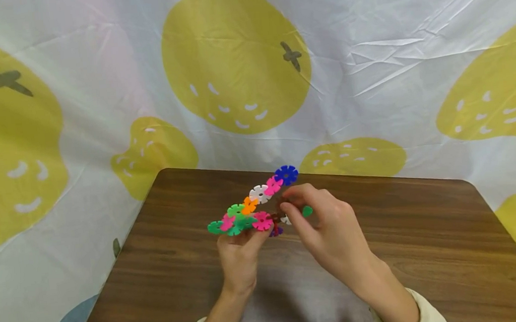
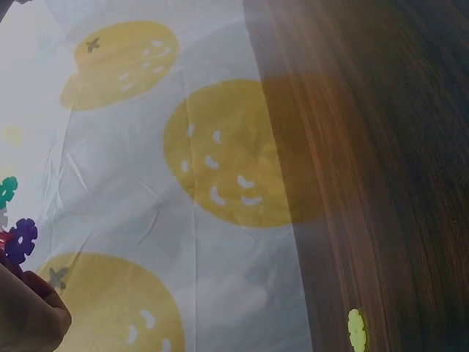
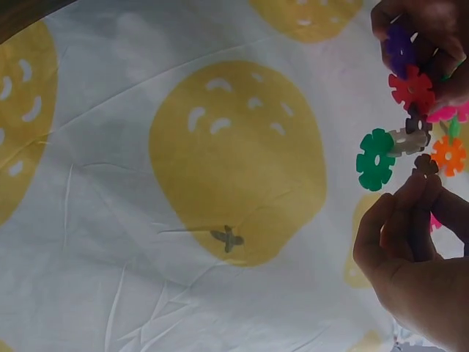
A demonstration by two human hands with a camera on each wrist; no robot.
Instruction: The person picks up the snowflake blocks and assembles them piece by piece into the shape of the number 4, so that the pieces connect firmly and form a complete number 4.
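My left hand (image 1: 240, 264) grips a chain of interlocked plastic snowflake discs from below, over the table. One branch rises through an orange disc (image 1: 249, 205) and a white disc (image 1: 259, 194) to a dark blue disc (image 1: 286, 175). In the right wrist view, a red disc (image 3: 412, 89), a purple disc (image 3: 399, 50) and a green disc (image 3: 377, 160) belong to other branches. My right hand (image 1: 331, 223) pinches a brown snowflake disc (image 3: 425, 165) between thumb and fingertips, close beside the dark disc in the chain. My left palm hides part of the build.
The brown wooden table (image 1: 426, 223) spreads beneath both hands. A yellow piece (image 2: 357, 330) lies on it in the left wrist view. A white curtain with yellow fruit prints (image 1: 236, 56) hangs behind the table and along its sides.
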